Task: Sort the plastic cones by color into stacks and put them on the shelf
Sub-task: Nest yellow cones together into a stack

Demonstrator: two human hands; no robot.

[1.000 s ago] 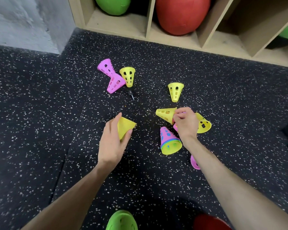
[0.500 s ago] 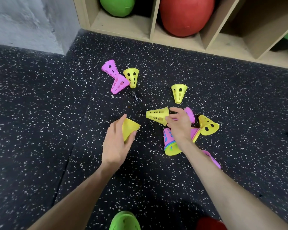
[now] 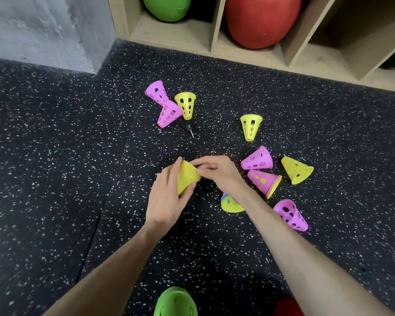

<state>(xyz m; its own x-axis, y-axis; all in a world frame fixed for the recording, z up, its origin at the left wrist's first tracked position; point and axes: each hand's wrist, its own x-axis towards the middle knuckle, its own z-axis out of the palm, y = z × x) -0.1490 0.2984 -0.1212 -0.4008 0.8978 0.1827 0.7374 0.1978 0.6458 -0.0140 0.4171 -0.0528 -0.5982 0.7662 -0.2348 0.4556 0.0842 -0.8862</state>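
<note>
- Your left hand (image 3: 169,199) grips the yellow stack (image 3: 185,176) at centre, above the speckled floor (image 3: 55,179).
- Your right hand (image 3: 217,173), at the stack's 3 o'clock, pinches its rim.
- Loose pink cones (image 3: 257,158) and yellow ones (image 3: 250,126) lie from 12 to 4 o'clock; the shelf (image 3: 214,42) stands at 12.

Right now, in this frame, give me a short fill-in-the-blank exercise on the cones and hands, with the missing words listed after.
1. The left hand grips a stack of cones coloured ____.
2. The right hand meets that stack at its ____ end.
3. The red ball sits in a compartment of the ____.
4. The small dark object lies just below the upper-left ____ cone.

Missing words: yellow; wide; shelf; yellow
</note>
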